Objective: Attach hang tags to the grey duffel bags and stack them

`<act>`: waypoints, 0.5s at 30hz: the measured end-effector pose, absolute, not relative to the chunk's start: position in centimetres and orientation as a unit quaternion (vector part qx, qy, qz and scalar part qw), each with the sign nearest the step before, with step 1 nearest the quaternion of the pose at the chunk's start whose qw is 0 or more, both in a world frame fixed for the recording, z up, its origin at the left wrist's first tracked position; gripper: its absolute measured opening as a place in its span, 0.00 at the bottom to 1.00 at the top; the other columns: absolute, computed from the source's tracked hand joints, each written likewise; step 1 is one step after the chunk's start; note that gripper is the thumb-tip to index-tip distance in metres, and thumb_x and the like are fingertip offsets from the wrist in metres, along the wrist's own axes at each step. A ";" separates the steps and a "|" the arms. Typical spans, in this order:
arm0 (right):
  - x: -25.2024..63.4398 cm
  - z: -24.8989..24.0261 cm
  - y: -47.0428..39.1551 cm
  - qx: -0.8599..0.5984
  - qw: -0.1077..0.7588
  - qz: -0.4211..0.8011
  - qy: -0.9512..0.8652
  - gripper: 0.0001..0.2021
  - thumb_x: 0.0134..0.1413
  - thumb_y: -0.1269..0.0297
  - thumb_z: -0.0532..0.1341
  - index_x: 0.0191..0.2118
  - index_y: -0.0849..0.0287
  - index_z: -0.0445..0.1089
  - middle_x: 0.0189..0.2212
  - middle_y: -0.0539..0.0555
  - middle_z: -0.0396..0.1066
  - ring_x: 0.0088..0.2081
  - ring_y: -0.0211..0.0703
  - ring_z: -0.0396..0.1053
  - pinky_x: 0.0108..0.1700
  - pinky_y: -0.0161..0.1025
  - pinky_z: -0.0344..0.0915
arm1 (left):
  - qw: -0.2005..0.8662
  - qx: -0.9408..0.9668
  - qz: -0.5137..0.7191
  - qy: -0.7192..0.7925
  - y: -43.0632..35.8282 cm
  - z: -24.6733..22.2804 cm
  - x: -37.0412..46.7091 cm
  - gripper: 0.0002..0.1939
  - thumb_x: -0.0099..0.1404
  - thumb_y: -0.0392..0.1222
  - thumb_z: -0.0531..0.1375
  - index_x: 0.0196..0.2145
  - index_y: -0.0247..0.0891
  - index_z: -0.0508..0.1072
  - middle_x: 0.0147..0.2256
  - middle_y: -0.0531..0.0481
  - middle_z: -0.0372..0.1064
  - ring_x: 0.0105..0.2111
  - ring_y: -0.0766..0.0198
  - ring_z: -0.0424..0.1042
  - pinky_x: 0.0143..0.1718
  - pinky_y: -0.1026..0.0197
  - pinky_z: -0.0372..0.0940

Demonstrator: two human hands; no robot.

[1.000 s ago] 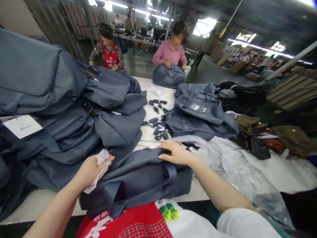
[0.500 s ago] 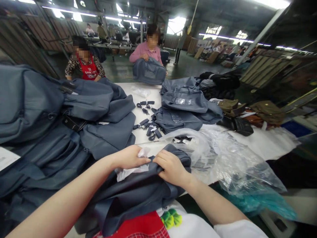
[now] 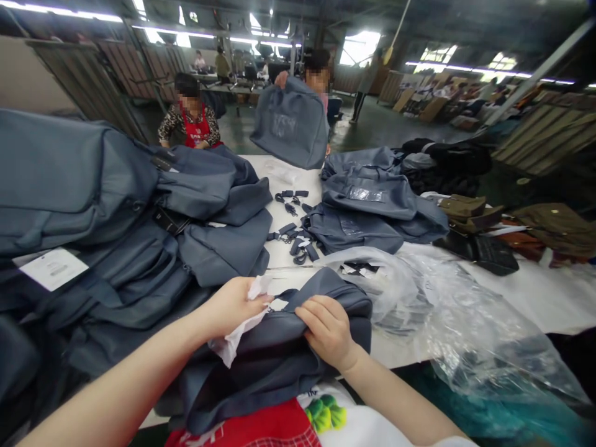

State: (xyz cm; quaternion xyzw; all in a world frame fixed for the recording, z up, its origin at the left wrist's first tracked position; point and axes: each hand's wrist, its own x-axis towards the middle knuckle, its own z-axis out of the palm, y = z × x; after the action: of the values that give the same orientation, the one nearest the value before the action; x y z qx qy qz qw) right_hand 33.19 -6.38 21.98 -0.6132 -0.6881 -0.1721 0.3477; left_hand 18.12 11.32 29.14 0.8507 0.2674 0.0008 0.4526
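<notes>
A slate-blue bag (image 3: pixel 265 366) lies at the table's near edge, against my body. My left hand (image 3: pixel 233 307) is closed on a crumpled white tissue-like piece (image 3: pixel 244 332), which sticks out above and below the fingers. Close to its fingertips a small white tag (image 3: pixel 278 305) shows at the bag's opening. My right hand (image 3: pixel 327 329) pinches the bag's upper edge, thumb hidden by the fingers and fabric. What lies inside the bag is hidden.
Slate-blue bags with tags pile up on the left (image 3: pixel 69 180); more bags (image 3: pixel 367 192) are stacked right of centre. Several dark straps with clips (image 3: pixel 295 242) lie between. Clear plastic bags (image 3: pixel 442 304) cover the right. Across the table, one co-worker lifts a bag (image 3: pixel 291 124); another sits left (image 3: pixel 193 118).
My left hand has drawn slightly away from my right, uncovering the small tag. The far co-worker has raised the bag higher. The view has turned left.
</notes>
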 end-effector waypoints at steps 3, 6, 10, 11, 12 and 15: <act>33.1 22.3 -5.9 -0.599 0.342 -0.178 -0.702 0.16 0.53 0.76 0.53 0.46 0.58 0.70 0.37 0.56 0.74 0.42 0.46 0.68 0.46 0.45 0.67 | 0.461 0.841 0.008 0.282 11.3 28.9 18.2 0.13 0.55 0.48 0.57 0.22 0.36 0.69 0.22 0.54 0.67 0.24 0.64 0.64 0.26 0.64 0.57; 33.2 22.5 -5.4 -0.593 0.340 -0.176 -0.709 0.16 0.53 0.75 0.53 0.46 0.58 0.70 0.38 0.56 0.74 0.43 0.46 0.68 0.47 0.45 0.67 | 0.524 0.799 0.033 0.293 11.5 29.3 17.7 0.11 0.51 0.44 0.59 0.31 0.36 0.71 0.25 0.55 0.68 0.25 0.65 0.65 0.28 0.64 0.59; 34.3 22.0 -5.0 -0.604 0.346 -0.175 -0.696 0.16 0.52 0.76 0.54 0.45 0.58 0.70 0.37 0.56 0.73 0.43 0.47 0.68 0.47 0.47 0.67 | 0.557 0.747 0.075 0.354 13.2 29.4 15.0 0.16 0.47 0.44 0.61 0.35 0.35 0.69 0.26 0.55 0.66 0.24 0.66 0.65 0.27 0.64 0.60; 34.7 21.8 -4.8 -0.610 0.350 -0.172 -0.689 0.16 0.52 0.77 0.54 0.45 0.58 0.70 0.37 0.56 0.73 0.43 0.47 0.67 0.47 0.48 0.67 | 0.558 0.736 0.079 0.375 13.9 29.1 13.8 0.16 0.46 0.44 0.61 0.34 0.36 0.69 0.25 0.55 0.66 0.23 0.66 0.64 0.27 0.64 0.59; 35.2 21.6 -4.7 -0.615 0.355 -0.169 -0.684 0.16 0.52 0.77 0.54 0.45 0.58 0.70 0.37 0.56 0.72 0.43 0.48 0.67 0.48 0.49 0.67 | 0.560 0.723 0.082 0.395 14.6 28.5 12.4 0.16 0.46 0.45 0.61 0.34 0.36 0.68 0.24 0.56 0.65 0.23 0.66 0.63 0.26 0.64 0.59; 36.4 20.7 -4.2 -0.628 0.368 -0.163 -0.666 0.15 0.51 0.77 0.55 0.43 0.57 0.71 0.37 0.56 0.72 0.43 0.48 0.67 0.48 0.49 0.66 | 0.569 0.679 0.105 0.452 16.3 24.8 7.2 0.17 0.46 0.47 0.64 0.33 0.36 0.68 0.24 0.57 0.65 0.23 0.67 0.63 0.26 0.65 0.58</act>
State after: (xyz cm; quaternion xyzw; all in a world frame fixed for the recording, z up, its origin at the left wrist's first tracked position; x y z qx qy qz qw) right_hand 36.41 -4.17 20.70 -0.6275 -0.6662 -0.1631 0.3684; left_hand 7.18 16.30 24.79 0.6788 0.4516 0.1046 0.5695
